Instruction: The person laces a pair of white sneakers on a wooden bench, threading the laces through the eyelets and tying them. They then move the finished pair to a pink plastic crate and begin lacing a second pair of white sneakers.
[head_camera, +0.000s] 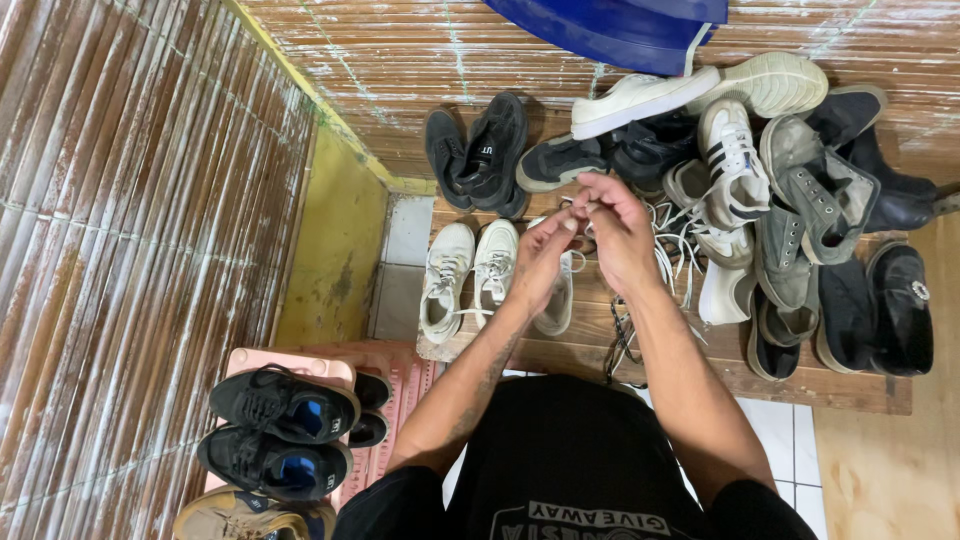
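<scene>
My left hand (540, 262) and my right hand (618, 232) are raised together over a wooden pallet (700, 365). Both pinch a white shoelace (668, 262) between the fingertips. The lace hangs down to the right of my hands in several loops. Under my left hand lies a white sneaker (556, 300), mostly hidden by the hand. A pair of white sneakers (470, 275) with laces stands just left of it.
A heap of black, grey and white shoes (790, 200) fills the right of the pallet. A black pair (478, 152) sits behind. Dark sneakers (280, 430) rest on a pink rack (390, 400) at lower left. Bamboo walls stand left and behind. A blue plastic object (620, 28) is at top.
</scene>
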